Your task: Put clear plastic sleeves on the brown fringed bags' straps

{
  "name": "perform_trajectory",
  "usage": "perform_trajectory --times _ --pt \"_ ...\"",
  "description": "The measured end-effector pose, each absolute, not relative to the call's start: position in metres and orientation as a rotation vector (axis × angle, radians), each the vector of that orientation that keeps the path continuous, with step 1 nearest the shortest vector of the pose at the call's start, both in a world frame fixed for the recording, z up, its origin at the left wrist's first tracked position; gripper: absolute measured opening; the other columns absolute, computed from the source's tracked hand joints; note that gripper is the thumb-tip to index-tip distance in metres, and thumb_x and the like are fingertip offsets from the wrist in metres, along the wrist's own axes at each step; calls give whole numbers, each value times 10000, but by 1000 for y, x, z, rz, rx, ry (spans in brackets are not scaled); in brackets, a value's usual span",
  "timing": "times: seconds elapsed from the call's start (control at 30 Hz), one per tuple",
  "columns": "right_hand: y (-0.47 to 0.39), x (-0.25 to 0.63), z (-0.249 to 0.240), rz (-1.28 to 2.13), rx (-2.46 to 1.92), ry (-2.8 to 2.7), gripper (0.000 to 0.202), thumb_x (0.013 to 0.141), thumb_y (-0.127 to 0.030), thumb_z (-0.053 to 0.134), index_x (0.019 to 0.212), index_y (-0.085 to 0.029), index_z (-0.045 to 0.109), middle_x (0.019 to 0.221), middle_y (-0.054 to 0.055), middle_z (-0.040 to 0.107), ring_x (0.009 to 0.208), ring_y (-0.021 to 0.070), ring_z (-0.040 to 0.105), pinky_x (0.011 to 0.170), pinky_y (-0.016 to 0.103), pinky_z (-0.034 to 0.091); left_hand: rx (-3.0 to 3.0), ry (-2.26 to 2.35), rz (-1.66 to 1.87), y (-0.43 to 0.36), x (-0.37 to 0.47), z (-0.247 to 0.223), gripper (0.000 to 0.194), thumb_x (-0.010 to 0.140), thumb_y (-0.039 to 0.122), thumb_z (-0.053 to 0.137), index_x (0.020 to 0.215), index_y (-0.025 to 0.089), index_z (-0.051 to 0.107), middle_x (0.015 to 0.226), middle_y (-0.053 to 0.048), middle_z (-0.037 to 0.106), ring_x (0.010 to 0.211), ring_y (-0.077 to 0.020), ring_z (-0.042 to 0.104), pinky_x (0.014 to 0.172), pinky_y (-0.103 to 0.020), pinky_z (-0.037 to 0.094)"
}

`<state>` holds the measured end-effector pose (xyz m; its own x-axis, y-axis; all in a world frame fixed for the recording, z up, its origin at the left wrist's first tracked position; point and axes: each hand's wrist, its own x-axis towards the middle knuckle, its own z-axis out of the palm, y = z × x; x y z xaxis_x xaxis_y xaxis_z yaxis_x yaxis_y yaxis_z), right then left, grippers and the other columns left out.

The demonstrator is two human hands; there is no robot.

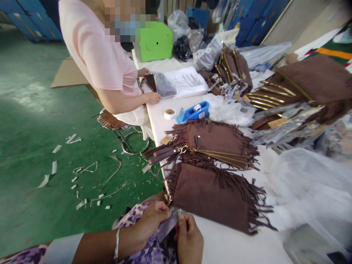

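The step in hand seems to be covering a metal fitting with a plastic strip (166,226), at the bottom centre of the frame, just below the left corner of the nearest brown bag (211,198). The left hand (153,217) grasps the strip between thumb and fingers, and the right hand (190,236) pinches its upper end; what lies under the strip is hidden, so I cannot tell. In my judgement, the next move calls for a firm pinch and a smooth fold, without catching the fringe. Counting: one strip in the hands and one nearest bag, lying flat; just above it lies one stack (220,137), whose bags overlap too much for an exact number. In the middle of the frame there are one blue dispenser (194,112) and one white tape roll (169,114). Two more brown piles are at the upper right. One co-worker (96,55), at the upper left, has two hands at one plastic-covered bag (162,85).
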<state>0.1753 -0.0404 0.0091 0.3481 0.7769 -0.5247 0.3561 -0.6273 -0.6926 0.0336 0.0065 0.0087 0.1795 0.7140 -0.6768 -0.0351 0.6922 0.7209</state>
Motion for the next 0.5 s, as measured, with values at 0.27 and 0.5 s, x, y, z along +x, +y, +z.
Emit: perform_trajectory --times 0.27,0.5 --pt "-59 159 3 1204 -2129 -856 354 870 -567 440 766 -252 563 546 -39 588 491 170 528 544 271 366 851 1339 579 6 41 -5 224 703 363 642 735 148 591 715 -27 563 714 -179 524 666 -277 401" --pt "-54 153 -1 1039 -2152 -977 305 888 -473 418 700 -261 531 618 -18 611 590 195 546 614 291 339 1204 1307 537 8 44 3 134 814 270 500 749 169 559 723 -18 566 709 -162 527 647 -249 378"
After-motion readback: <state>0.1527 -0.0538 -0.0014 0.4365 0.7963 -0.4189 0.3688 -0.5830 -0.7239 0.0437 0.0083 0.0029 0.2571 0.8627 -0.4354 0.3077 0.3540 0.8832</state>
